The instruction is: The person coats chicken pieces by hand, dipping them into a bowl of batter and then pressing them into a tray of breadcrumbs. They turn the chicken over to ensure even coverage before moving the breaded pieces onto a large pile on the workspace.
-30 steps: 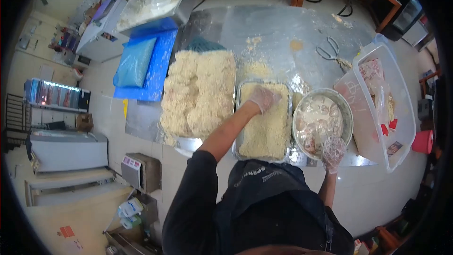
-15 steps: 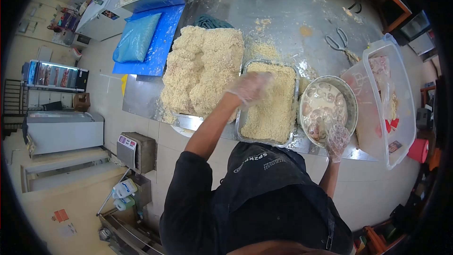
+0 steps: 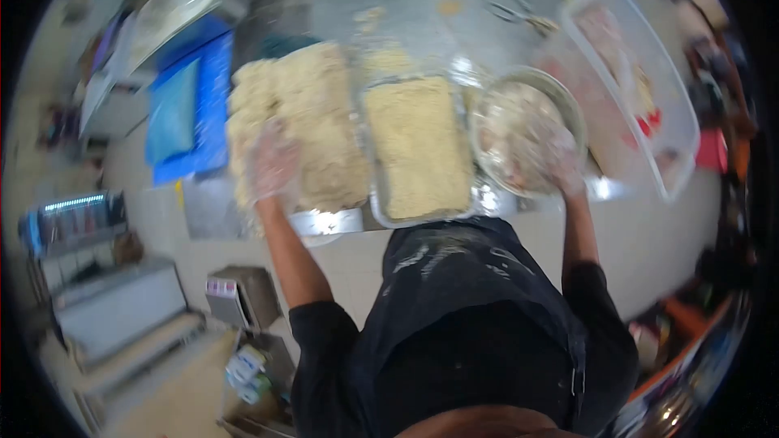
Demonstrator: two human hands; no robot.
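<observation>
My left hand [image 3: 276, 167], in a clear plastic glove, is over the near left part of a large heap of crumb-coated pieces [image 3: 316, 105]. Blur hides how its fingers are set. My right hand [image 3: 561, 161], also gloved, reaches into a round metal bowl [image 3: 574, 104] that holds pieces in a pale, wet batter [image 3: 515, 118]. Its fingers are smeared and partly lost against the batter. Between the heap and the bowl stands a rectangular metal tray [image 3: 378, 208] filled with yellowish crumbs [image 3: 418, 146].
A tall clear plastic tub [image 3: 649, 134] stands right of the bowl. Scissors or tongs [image 3: 511, 6] lie behind it on the metal table [image 3: 406, 0]. A blue bag [image 3: 174, 109] rests on a blue board [image 3: 213, 146] at the left, near a metal container [image 3: 191, 12].
My left hand has moved left, from the crumb tray's edge onto the coated heap. My right hand stays at the bowl. The camera view has shifted and blurred.
</observation>
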